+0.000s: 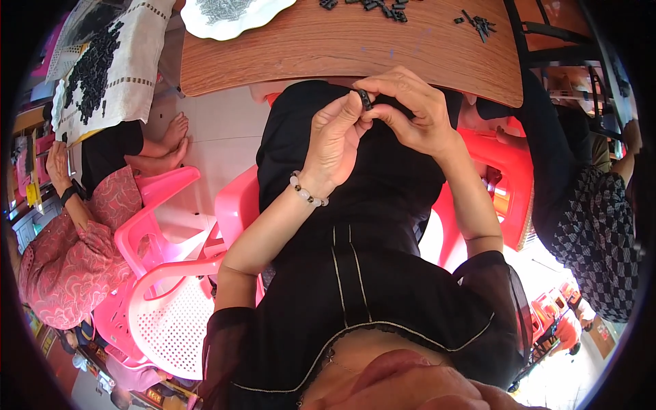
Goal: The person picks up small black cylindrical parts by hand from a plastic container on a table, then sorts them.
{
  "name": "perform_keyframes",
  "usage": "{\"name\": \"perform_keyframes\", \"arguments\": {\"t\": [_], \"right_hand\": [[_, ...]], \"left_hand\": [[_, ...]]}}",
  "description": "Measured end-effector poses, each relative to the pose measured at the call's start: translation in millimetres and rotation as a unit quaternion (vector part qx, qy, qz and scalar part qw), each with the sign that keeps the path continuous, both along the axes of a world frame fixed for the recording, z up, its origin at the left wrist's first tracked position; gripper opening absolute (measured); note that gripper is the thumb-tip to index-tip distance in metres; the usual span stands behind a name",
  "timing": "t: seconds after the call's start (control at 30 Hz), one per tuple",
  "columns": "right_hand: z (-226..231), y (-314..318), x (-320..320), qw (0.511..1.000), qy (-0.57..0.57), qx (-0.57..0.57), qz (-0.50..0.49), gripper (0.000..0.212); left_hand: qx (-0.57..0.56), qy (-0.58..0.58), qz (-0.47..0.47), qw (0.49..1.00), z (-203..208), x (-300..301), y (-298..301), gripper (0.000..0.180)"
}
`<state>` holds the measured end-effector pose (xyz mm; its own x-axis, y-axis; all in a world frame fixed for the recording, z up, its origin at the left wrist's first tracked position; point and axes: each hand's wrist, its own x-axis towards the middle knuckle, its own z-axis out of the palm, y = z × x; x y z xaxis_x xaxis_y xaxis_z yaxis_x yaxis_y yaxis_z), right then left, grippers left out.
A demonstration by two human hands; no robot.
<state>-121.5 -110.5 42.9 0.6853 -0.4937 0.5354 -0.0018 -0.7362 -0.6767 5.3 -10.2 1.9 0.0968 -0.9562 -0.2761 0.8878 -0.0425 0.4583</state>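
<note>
A small black part, short and blocky, is pinched between my two hands just off the near edge of the wooden table. My left hand, with a beaded bracelet at the wrist, grips it from the left with thumb and fingers closed. From the right, my right hand closes thumb and forefinger on the same part. Its exact kind is too small to make out. On the table lie a cluster of similar black parts and a little pile of thin dark pieces.
A white scalloped dish of small grey pieces stands at the table's far left. Left of me, a person in a patterned top sits by a cloth-covered table heaped with black parts. Pink plastic chairs stand close by; another person is at right.
</note>
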Motion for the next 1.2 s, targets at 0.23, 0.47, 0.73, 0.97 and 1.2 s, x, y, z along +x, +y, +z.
{"name": "perform_keyframes", "arguments": {"t": [0.23, 0.47, 0.73, 0.97, 1.2], "right_hand": [[3.1, -6.1, -4.4, 1.0, 0.019, -0.015, -0.007, 0.04], [3.4, -3.9, -7.0, 0.998, 0.042, 0.014, -0.032, 0.031], [0.9, -2.9, -6.0, 0.998, 0.058, -0.01, -0.038, 0.027], [3.4, -1.7, -6.1, 0.998, 0.052, -0.018, -0.036, 0.019], [12.8, -2.8, -10.7, 0.998, 0.046, 0.005, -0.051, 0.014]], "left_hand": [[0.04, 0.0, 0.018, 0.999, 3.8, -2.1, 0.2, 0.022], [0.045, 0.006, 0.032, 0.998, 2.7, -2.4, 0.8, 0.023], [0.053, -0.003, 0.029, 0.998, 1.7, -5.3, -1.3, 0.023], [0.05, -0.008, 0.035, 0.998, 3.2, -8.0, -1.5, 0.021], [0.084, 0.02, 0.028, 0.996, 5.6, -9.4, 2.5, 0.025]]}}
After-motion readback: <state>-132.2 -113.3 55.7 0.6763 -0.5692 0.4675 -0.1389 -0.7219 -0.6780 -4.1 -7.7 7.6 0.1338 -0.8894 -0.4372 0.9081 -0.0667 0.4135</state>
